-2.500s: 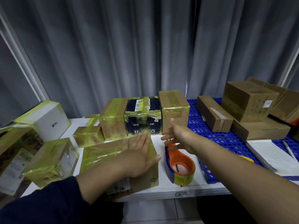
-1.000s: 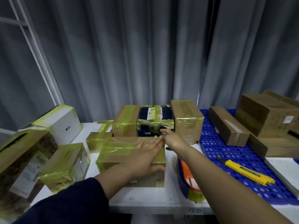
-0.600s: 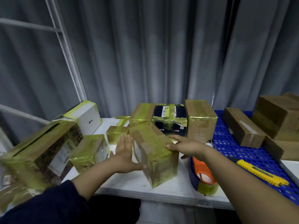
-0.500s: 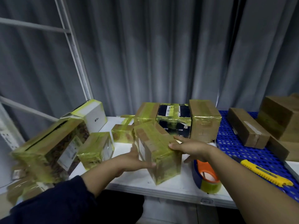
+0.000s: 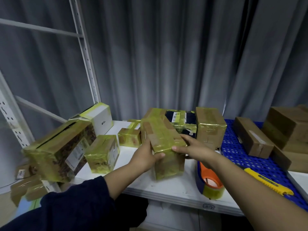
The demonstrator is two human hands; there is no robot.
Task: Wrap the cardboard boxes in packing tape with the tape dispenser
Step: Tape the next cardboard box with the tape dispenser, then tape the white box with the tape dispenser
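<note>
A cardboard box wrapped in yellowish tape (image 5: 164, 144) stands on its narrow side at the middle of the white table (image 5: 166, 187). My left hand (image 5: 145, 158) grips its left face, thumb curled onto the near face. My right hand (image 5: 195, 147) holds its upper right edge, thumb on the near face and fingers over the top. The tape dispenser (image 5: 209, 180), blue and orange with a roll of tape, lies on the table under my right forearm.
Several taped boxes (image 5: 210, 126) stand behind and to the left (image 5: 102, 153). Plain brown boxes (image 5: 252, 138) sit on a blue perforated mat (image 5: 241, 157) at the right. A yellow utility knife (image 5: 268, 181) lies there. A metal rack (image 5: 86, 52) rises at the left.
The box lay flat under my left palm; both hands have tipped it up onto its side and turned it leftward. My view has swung left.
</note>
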